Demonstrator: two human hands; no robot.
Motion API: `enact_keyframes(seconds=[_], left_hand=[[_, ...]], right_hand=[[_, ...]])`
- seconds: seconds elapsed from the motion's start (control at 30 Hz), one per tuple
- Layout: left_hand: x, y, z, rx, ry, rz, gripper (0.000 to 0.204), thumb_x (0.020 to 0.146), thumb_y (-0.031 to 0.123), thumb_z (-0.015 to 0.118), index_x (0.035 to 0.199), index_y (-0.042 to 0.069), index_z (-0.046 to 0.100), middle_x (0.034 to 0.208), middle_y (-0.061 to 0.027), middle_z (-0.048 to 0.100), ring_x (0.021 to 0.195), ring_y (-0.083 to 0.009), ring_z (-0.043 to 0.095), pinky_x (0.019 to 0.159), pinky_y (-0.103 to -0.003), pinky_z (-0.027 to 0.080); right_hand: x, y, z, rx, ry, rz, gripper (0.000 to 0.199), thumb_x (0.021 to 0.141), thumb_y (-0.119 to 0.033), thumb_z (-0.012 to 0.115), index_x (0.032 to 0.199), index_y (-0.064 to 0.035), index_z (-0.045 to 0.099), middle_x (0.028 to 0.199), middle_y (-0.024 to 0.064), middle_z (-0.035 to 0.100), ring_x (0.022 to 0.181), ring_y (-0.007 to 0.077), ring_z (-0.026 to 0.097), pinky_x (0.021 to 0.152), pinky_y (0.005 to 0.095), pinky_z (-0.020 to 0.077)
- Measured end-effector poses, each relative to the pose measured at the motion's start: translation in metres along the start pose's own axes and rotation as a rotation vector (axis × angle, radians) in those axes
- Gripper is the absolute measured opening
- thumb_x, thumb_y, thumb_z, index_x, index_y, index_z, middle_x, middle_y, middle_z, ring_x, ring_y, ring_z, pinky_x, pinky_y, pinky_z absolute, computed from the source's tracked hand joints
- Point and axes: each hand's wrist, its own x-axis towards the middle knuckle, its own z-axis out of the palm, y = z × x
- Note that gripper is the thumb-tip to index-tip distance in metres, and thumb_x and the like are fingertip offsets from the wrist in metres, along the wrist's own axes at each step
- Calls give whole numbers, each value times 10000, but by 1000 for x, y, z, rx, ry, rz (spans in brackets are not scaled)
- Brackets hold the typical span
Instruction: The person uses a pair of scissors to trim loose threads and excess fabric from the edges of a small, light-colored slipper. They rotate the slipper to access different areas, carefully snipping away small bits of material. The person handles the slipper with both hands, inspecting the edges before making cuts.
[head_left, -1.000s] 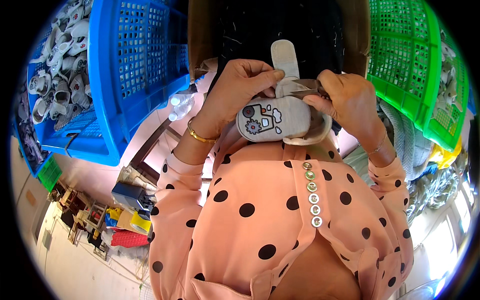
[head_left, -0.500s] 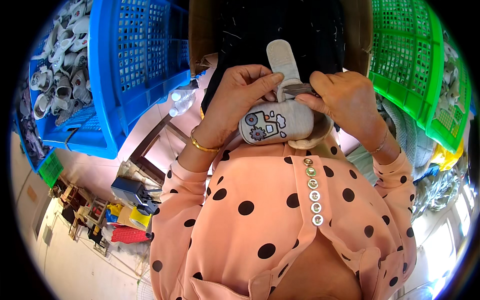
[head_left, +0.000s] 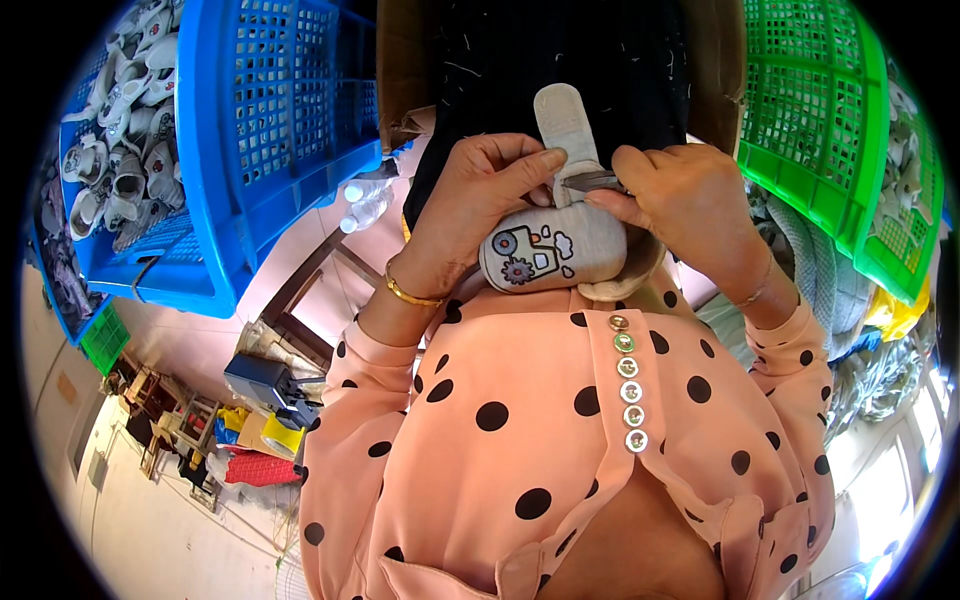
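I hold a small grey baby shoe (head_left: 560, 255) with a cartoon vehicle print against my chest. My left hand (head_left: 480, 195) grips its left side, thumb pressed near the strap. The shoe's beige strap (head_left: 565, 125) sticks upward between my hands. My right hand (head_left: 680, 200) is closed on a small dark metal tool (head_left: 590, 181), its tip at the base of the strap. A gold bangle (head_left: 410, 293) circles my left wrist. My peach polka-dot sleeves and blouse (head_left: 560, 440) fill the lower part of the view.
A blue plastic crate (head_left: 250, 150) at the left holds several similar small shoes (head_left: 120, 150). A green crate (head_left: 830, 130) stands at the right with cloth beside it. Dark fabric (head_left: 560, 50) lies ahead of my hands. Clutter and boxes (head_left: 250, 400) sit on the floor at lower left.
Both hands with the shoe have shifted slightly upward and the strap now stands straighter. My right hand has brought the tool to the strap's base.
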Motion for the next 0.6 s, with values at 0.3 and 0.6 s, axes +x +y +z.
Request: enact_keyframes(seconds=[0.3, 0.6], left_hand=[[1, -1, 0, 75, 1, -7, 182, 913, 190, 687, 911, 8, 703, 757, -19, 669, 658, -40, 611, 606, -153, 485], [0, 2, 5, 245, 8, 156, 180, 911, 193, 695, 940, 16, 675, 806, -11, 666, 721, -46, 618, 660, -175, 511]], right_hand=[[-3, 7, 9, 190, -29, 118, 436, 854, -471, 653, 693, -80, 547, 536, 54, 550, 504, 237, 584, 479, 312, 438], [9, 22, 3, 1106, -341, 433, 341, 899, -303, 672, 954, 32, 640, 707, 57, 560, 678, 81, 479, 629, 254, 449]])
